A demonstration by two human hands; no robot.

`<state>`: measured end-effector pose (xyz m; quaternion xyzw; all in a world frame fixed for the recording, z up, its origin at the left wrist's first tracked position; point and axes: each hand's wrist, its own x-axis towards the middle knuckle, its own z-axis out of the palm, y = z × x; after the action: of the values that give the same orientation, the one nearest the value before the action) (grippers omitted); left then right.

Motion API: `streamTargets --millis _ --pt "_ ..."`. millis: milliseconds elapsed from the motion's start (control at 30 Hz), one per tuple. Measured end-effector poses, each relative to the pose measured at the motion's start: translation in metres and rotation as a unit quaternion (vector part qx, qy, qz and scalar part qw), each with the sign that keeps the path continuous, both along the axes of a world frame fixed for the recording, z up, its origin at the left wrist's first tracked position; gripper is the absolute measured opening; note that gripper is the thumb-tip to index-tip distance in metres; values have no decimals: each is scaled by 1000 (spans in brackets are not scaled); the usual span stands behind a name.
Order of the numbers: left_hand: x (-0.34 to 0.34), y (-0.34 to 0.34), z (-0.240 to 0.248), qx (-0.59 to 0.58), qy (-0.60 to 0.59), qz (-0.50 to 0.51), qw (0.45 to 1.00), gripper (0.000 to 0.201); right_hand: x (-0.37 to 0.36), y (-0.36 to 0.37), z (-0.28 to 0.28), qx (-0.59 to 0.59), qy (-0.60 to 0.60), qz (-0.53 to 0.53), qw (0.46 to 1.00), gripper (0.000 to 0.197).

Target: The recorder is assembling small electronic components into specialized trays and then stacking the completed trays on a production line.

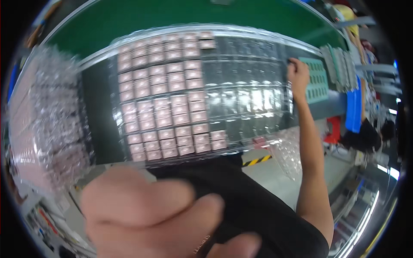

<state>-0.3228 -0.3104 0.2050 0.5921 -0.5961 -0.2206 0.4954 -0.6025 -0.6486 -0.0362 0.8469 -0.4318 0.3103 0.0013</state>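
Close in front of the view, my left hand [142, 210] looms large and blurred, its fingers curled; whether anything is in them is hidden. My right hand [298, 77] is stretched out to the far right, fingers pinched, with a small dark bit at the fingertips that I cannot make out. It is over the right edge of a clear plastic tray [245, 71], beside a light green tray [319, 95] with rows of dark slots. Rows of small pink square pieces [159, 79] fill the left part of the clear tray; its right-hand pockets show none.
Clear plastic-wrapped stacks of pink pieces [45, 116] stand at the left. Pale green stacked trays [340, 69] and a blue bin [354, 109] are at the right. A green surface [180, 15] lies beyond. Clear plastic packaging [287, 150] hangs by the near edge. Another person [365, 135] is at the far right.
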Motion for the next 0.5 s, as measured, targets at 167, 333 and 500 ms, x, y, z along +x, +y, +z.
streamTargets --millis 167,333,500 --pt "-26 7 38 74 -78 64 992 8 -11 -9 -1 6 -6 -6 1000 22" --pt "-15 43 15 101 124 329 931 6 33 -2 -12 18 -5 46 999 23" --pt "92 71 -93 -49 -39 311 948 22 -82 -38 -32 117 13 -69 991 35"
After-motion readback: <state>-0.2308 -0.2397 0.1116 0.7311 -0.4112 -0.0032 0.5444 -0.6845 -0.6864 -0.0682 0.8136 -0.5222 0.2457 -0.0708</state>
